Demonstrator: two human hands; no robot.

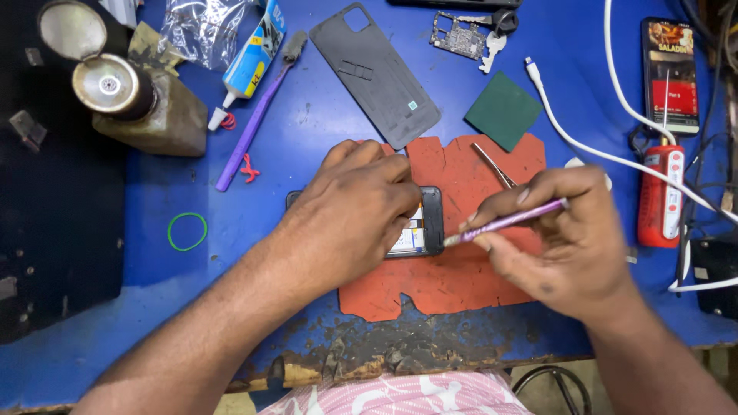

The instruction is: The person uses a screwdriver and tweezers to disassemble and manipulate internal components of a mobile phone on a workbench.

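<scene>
Purple screwdriver [507, 221] pinched in right hand [565, 246], lengthwise left-right, tip leftward at opened phone [427, 223] under clamping left hand [350, 219]

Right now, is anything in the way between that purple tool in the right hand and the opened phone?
Nothing visible. The right hand holds the purple tool with its tip at the opened phone edge. The left hand covers most of the phone, on the far side from the tip.

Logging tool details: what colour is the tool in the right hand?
Purple tool, seen in the head view.
</scene>
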